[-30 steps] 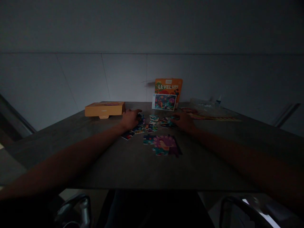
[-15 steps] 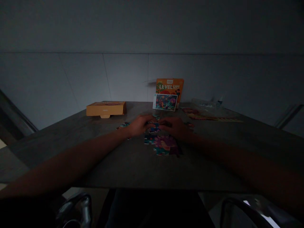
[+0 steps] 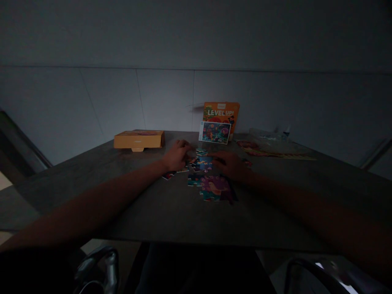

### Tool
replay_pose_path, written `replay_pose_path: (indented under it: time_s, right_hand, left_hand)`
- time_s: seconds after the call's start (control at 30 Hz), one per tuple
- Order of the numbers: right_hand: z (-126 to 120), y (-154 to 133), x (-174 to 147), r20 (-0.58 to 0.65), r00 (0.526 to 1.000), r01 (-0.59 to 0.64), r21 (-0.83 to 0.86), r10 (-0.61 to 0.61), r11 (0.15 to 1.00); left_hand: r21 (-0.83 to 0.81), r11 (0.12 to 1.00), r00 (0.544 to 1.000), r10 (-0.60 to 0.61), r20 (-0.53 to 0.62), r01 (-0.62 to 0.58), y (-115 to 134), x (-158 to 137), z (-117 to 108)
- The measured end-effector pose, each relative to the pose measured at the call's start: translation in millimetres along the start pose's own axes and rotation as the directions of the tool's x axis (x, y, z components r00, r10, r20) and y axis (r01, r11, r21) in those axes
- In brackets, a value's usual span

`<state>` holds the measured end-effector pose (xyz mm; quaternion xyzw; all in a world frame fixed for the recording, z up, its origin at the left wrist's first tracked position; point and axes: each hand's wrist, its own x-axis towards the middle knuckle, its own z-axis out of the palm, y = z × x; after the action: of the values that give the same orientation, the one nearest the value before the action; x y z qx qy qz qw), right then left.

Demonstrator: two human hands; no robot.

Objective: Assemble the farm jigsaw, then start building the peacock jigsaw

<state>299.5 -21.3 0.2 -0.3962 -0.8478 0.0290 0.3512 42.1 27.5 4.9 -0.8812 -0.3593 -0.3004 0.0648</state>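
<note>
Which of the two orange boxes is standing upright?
The LEVEL UP box against the wall stands upright; the plain orange box on the left lies flat.

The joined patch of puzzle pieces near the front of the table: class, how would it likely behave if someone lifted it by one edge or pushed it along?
The joined patch lies flat and thin on the table, so it is probably light. Its visible seams suggest it would sag or break apart if lifted by an edge. Pushed flat, it would likely slide, perhaps in one piece.

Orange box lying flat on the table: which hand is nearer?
Left. The left hand lies just right of the orange box, on loose puzzle pieces. The right hand is farther right, beyond those pieces.
</note>
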Motion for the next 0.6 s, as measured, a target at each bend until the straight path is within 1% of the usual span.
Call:
replay_pose_path:
  time_s: [0.03,0.07,0.1,0.13,0.17,0.2,0.23,0.27,0.3,0.37,0.47,0.53,0.6]
  right_hand:
    - [0,0,0,0.005,1.000,0.012,-0.006,-0.011,1.000]
    - [0,0,0,0.008,1.000,0.018,-0.011,-0.018,1.000]
    - [-1,0,0,0.008,1.000,0.021,-0.014,-0.021,1.000]
    - [-1,-1,0,0.005,1.000,0.022,-0.017,-0.022,1.000]
    - [-1,-1,0,-0.001,1.000,0.021,-0.019,-0.021,1.000]
    - [-1,-2,0,-0.007,1.000,0.020,-0.021,-0.020,1.000]
    - [-1,-2,0,-0.011,1.000,0.019,-0.022,-0.019,1.000]
    - [-2,-3,0,-0.015,1.000,0.017,-0.023,-0.018,1.000]
    - [-2,-4,0,-0.017,1.000,0.016,-0.024,-0.017,1.000]
    - [-3,-6,-1,-0.013,1.000,0.019,-0.028,-0.019,0.999]
    - [-4,-9,-2,0.008,1.000,0.029,-0.031,-0.029,0.999]
    - [-5,-12,-3,0.017,1.000,0.023,-0.018,-0.023,1.000]
    - [-5,-13,-3,0.018,1.000,0.012,0.005,-0.012,1.000]
  left_hand:
    - [0.005,1.000,1.000,0.020,0.003,-0.020,3,0,-4]
    - [-0.026,0.999,0.998,0.048,0.029,-0.047,6,0,-8]
    - [-0.092,0.993,0.993,0.086,0.085,-0.078,11,0,-11]
    - [-0.182,0.978,0.977,0.136,0.162,-0.106,16,0,-15]
    - [-0.275,0.953,0.946,0.203,0.254,-0.131,21,-1,-18]
    - [-0.350,0.924,0.904,0.274,0.328,-0.153,26,-1,-20]
    - [-0.403,0.899,0.864,0.333,0.378,-0.170,30,-2,-22]
    - [-0.434,0.883,0.837,0.369,0.404,-0.179,34,-3,-23]
    - [-0.453,0.873,0.824,0.386,0.414,-0.182,37,-3,-23]
    - [-0.482,0.863,0.831,0.376,0.409,-0.153,41,-4,-23]
    - [-0.542,0.837,0.847,0.341,0.408,-0.076,43,-5,-23]
    - [-0.563,0.825,0.843,0.329,0.425,-0.038,42,-5,-23]
    - [-0.564,0.825,0.830,0.325,0.453,-0.015,41,-6,-24]
